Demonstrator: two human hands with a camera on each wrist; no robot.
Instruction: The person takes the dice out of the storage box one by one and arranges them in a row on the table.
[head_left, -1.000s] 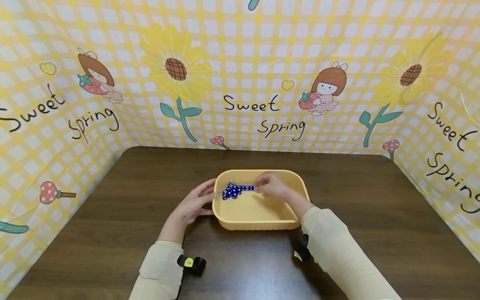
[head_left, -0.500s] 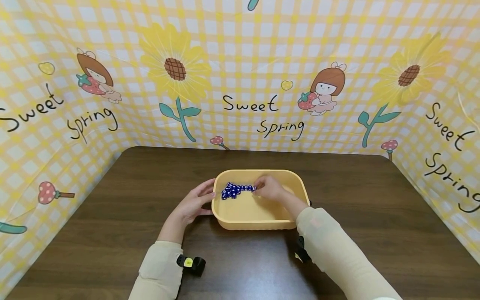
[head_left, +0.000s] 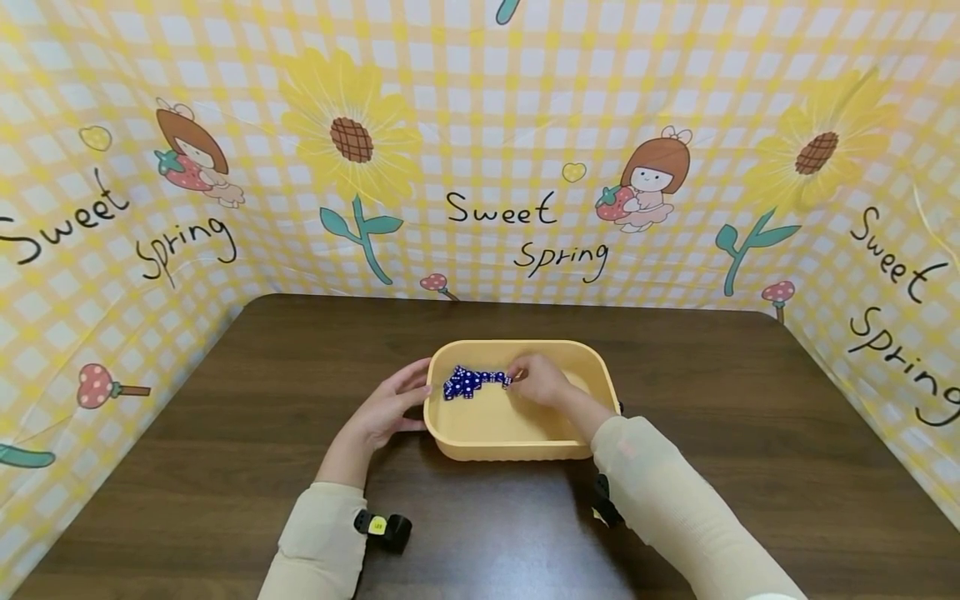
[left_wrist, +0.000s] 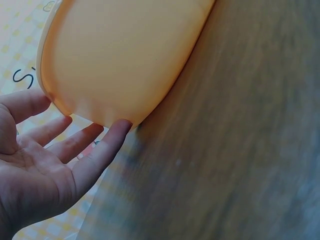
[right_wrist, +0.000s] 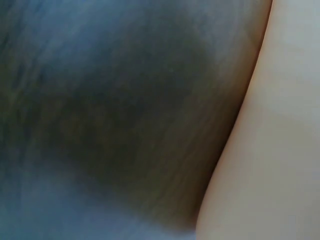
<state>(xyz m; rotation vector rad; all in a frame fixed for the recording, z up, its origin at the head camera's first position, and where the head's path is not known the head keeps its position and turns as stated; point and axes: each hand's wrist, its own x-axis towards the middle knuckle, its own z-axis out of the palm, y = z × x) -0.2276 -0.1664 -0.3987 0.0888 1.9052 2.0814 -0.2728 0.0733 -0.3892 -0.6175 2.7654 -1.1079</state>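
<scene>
Dice – R grip on end 1

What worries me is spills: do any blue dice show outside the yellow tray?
No, the blue dice in the head view are all inside the yellow tray.

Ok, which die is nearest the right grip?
The rightmost die in the head view, at the right grip; the other dice lie farther left.
</scene>
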